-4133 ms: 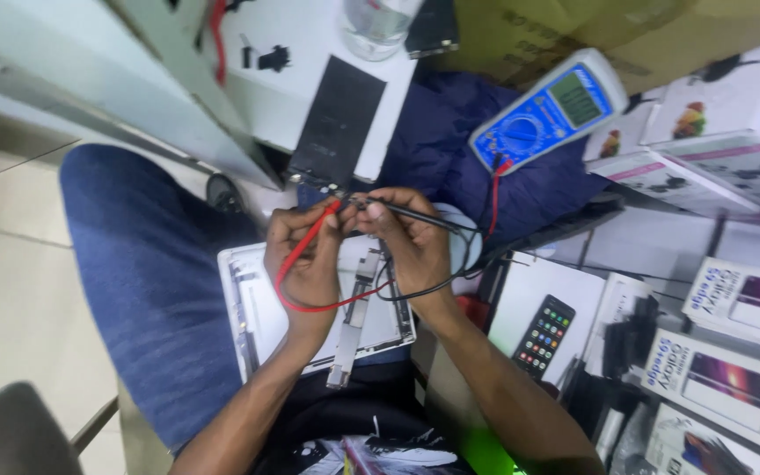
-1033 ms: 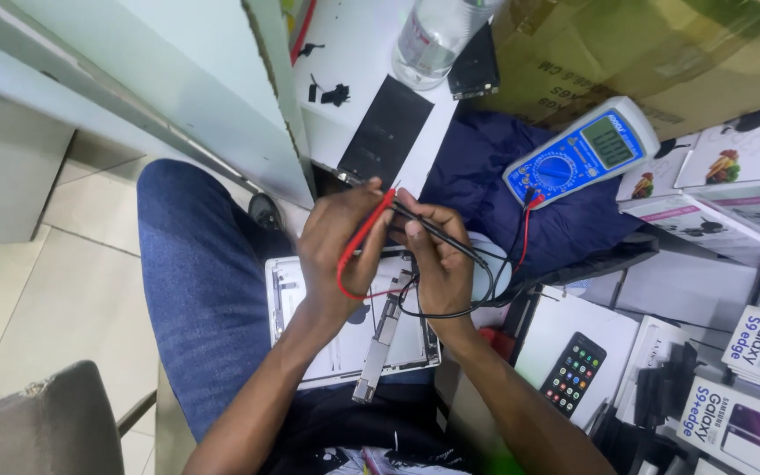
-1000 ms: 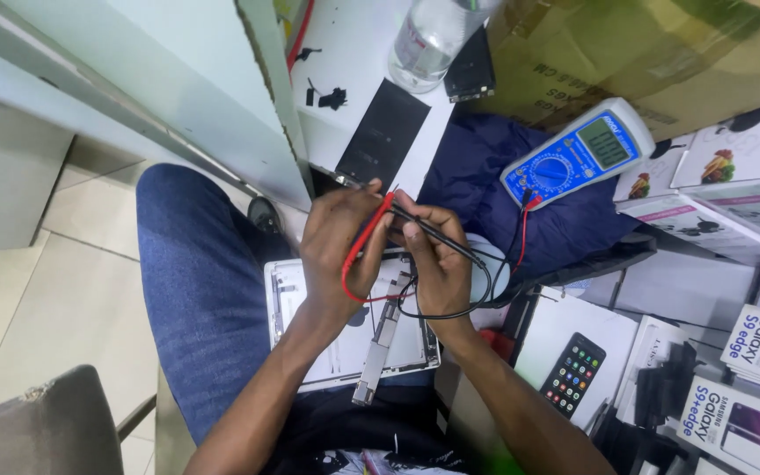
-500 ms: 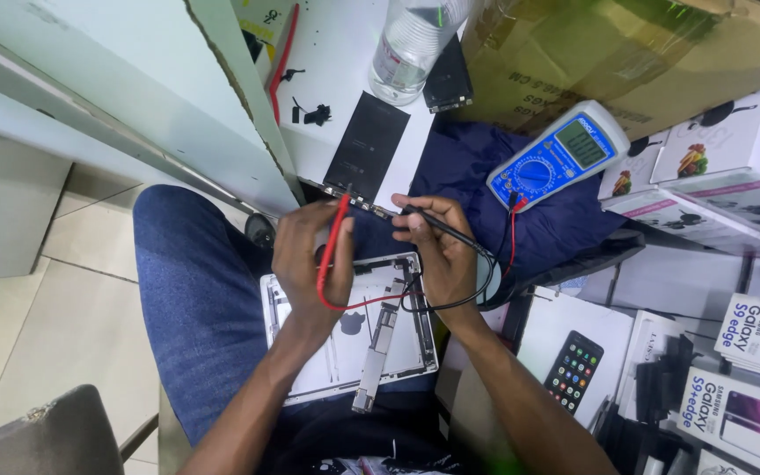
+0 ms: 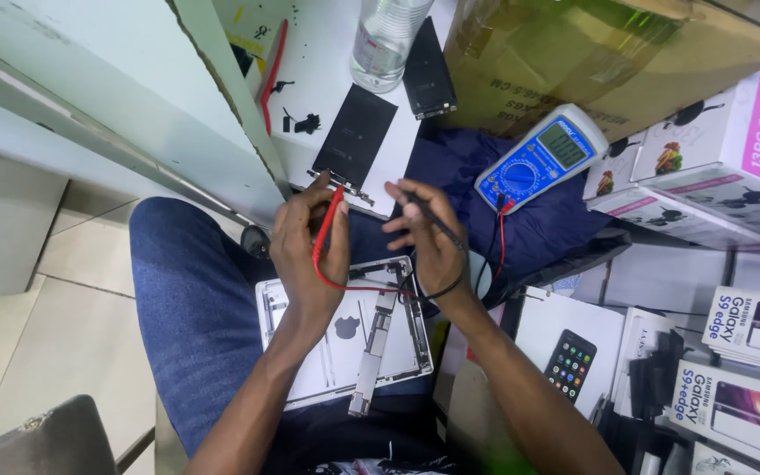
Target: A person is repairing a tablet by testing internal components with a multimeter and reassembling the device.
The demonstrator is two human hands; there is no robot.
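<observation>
Red probe (image 5: 334, 211) tip hidden behind left hand (image 5: 310, 251) fingers, so contact with the black panel (image 5: 354, 136) edge can't be told. Open tablet shell (image 5: 345, 339) partly covered by both wrists. Water bottle (image 5: 384, 40), above the panel, cut off by top edge. Small black bits (image 5: 301, 123) left of panel too small to identify.

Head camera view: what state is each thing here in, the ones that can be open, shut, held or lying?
Left hand: grips red probe.
Right hand: grips black probe.
Blue multimeter: lying face up, leads plugged in.
Tablet shell: opened, on lap.
Black flat part: lying on white table.
Water bottle: upright.
</observation>
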